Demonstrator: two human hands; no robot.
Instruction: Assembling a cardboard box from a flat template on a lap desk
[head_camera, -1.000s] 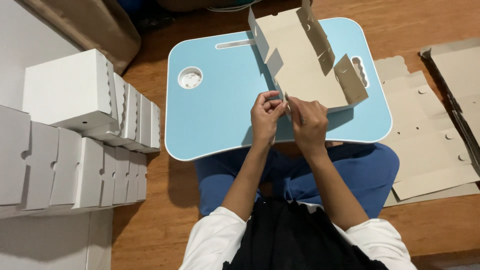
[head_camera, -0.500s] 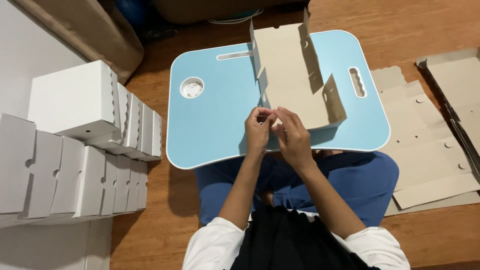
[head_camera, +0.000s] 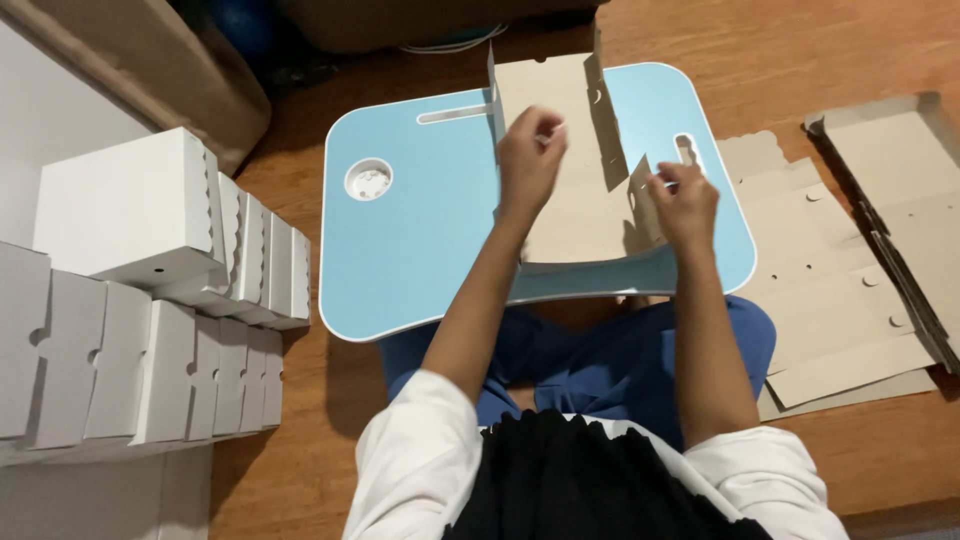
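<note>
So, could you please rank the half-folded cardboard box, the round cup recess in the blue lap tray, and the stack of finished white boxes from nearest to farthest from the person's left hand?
1. Half-folded cardboard box: under the left hand, which touches it.
2. Round cup recess: to the left, on the blue lap tray.
3. Stack of finished white boxes: farthest left, on the floor beyond the tray.

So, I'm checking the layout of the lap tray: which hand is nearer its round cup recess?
Left. The left hand is over the cardboard box blank, just right of the round cup recess; the right hand is farther right, at the blank's right flap.
</note>
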